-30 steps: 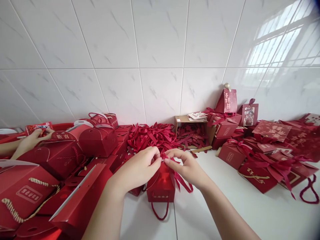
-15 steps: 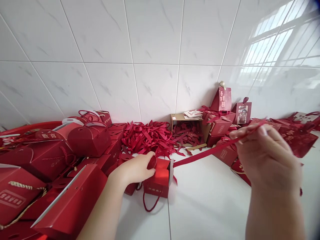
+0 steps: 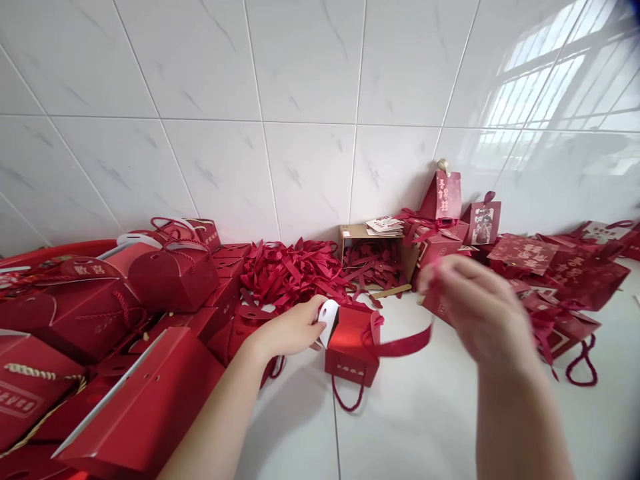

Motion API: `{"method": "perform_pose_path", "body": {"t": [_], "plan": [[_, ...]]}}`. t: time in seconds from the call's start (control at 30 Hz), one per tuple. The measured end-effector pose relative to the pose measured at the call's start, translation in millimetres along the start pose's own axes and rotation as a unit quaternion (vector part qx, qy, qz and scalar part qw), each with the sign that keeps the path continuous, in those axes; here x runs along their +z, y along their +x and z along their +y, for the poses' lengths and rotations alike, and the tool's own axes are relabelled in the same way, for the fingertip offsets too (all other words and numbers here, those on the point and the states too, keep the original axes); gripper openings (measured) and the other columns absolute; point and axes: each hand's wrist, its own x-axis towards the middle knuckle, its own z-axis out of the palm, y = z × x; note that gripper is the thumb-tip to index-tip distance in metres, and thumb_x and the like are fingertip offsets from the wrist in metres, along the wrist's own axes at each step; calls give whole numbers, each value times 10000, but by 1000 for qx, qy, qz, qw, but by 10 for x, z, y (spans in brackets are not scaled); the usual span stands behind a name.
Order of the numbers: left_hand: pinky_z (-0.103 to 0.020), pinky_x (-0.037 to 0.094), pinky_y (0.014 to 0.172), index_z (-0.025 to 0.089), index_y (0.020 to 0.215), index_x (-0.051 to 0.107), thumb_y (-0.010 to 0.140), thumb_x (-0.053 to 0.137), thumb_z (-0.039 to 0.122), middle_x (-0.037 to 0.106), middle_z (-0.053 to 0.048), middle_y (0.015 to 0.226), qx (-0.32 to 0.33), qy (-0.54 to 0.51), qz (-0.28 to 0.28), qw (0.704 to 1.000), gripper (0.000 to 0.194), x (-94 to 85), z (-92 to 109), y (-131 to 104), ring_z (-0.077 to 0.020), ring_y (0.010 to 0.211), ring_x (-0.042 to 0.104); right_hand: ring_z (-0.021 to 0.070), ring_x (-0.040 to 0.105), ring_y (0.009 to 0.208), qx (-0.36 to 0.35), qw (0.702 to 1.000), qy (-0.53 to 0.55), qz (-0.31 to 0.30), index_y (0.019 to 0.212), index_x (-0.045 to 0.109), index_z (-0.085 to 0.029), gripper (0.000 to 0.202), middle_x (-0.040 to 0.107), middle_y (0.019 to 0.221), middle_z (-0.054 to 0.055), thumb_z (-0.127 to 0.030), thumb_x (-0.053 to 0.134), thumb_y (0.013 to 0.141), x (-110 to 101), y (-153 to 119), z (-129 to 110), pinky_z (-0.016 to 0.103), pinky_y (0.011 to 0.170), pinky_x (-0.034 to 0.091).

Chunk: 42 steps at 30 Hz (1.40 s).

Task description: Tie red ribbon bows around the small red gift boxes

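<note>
A small open red box (image 3: 352, 371) with a cord handle hanging at its front stands on the white surface. My left hand (image 3: 295, 327) pinches the white-backed flap (image 3: 328, 320) on the box's left side. From the box's right side a dark red ribbon (image 3: 405, 345) runs out in a loose curve. Its far end rises to my right hand (image 3: 473, 300), whose fingers are closed on it and somewhat blurred by motion.
Many red boxes (image 3: 173, 280) are stacked at left. A heap of red ribbons (image 3: 293, 270) lies near the tiled wall, beside a cardboard box (image 3: 410, 260) of more ribbons. Finished-looking red boxes and bags (image 3: 585, 273) stand at right.
The small box has shifted right, and its left flap now shows its white side in my left hand. My right hand has moved left, and the once taut ribbon hangs slack.
</note>
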Motion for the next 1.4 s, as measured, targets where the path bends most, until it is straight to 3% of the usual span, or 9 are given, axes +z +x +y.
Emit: {"method": "perform_pose_path", "body": {"t": [0.1, 0.27, 0.7, 0.93, 1.03, 1.13, 1.23, 1.3, 1.4], "plan": [[-307, 522, 750, 236, 1232, 395, 867, 437, 324, 645, -39, 979, 11, -68, -47, 997, 378, -4, -35, 5, -184, 831, 689, 129, 444, 642, 147, 960, -122, -202, 655, 533, -184, 197, 485, 683, -11, -296, 538, 816, 263, 71, 236, 261, 594, 349], [-302, 497, 697, 230, 1191, 413, 831, 479, 365, 622, -4, 828, 5, -31, -43, 999, 389, -36, -31, -34, -201, 786, 668, 102, 326, 563, 191, 904, -229, -307, 562, 346, -193, 244, 340, 607, -41, -238, 452, 777, 559, 87, 622, 246, 522, 266], [-230, 382, 487, 239, 1047, 503, 808, 470, 464, 642, -25, 830, -8, -21, -42, 999, 330, -50, 104, -183, -198, 710, 643, 100, 387, 572, 173, 894, -238, -337, 605, 389, -198, 185, 428, 604, -50, -225, 421, 785, 635, 59, 837, 233, 541, 297], [-262, 452, 553, 205, 701, 502, 820, 439, 384, 618, -9, 687, 27, -27, 33, 999, 224, -2, 39, -64, -191, 668, 639, 118, 442, 604, 137, 896, -274, -321, 625, 460, -199, 224, 482, 629, -33, -278, 423, 831, 676, 35, 814, 240, 550, 327], [-261, 476, 538, 198, 681, 500, 805, 462, 330, 627, -9, 652, 38, -107, 79, 990, 185, -60, 30, -57, -204, 673, 667, 163, 534, 787, 112, 913, -298, -254, 750, 575, -207, 202, 586, 809, 13, -325, 444, 850, 603, 58, 747, 276, 686, 400], [-239, 454, 454, 197, 740, 506, 801, 502, 336, 632, 6, 607, 61, -279, 245, 927, 152, -227, 37, -122, -188, 550, 662, 194, 557, 934, 113, 926, -315, -176, 909, 607, -215, 202, 620, 980, 49, -330, 447, 863, 399, 110, 698, 322, 812, 421], [-248, 503, 525, 208, 784, 505, 787, 545, 302, 640, 22, 603, 159, -431, 446, 768, 102, -395, 46, -203, -184, 612, 685, 198, 578, 973, 147, 917, -327, -177, 960, 610, -217, 207, 637, 1071, 57, -285, 439, 866, 145, 149, 677, 337, 857, 434], [-299, 545, 703, 216, 812, 523, 783, 564, 266, 680, 4, 734, 213, -467, 503, 696, 71, -447, 53, -228, -199, 821, 697, 206, 565, 1055, 165, 901, -338, -214, 1023, 613, -230, 232, 621, 1165, 50, -252, 466, 845, 21, 153, 672, 346, 909, 422], [-355, 508, 871, 213, 845, 566, 772, 600, 249, 670, -15, 879, 219, -409, 520, 717, 88, -404, 66, -199, -203, 974, 644, 232, 533, 1139, 193, 870, -367, -267, 1081, 613, -255, 287, 599, 1229, 39, -266, 524, 809, -50, 144, 675, 360, 935, 414]]}}
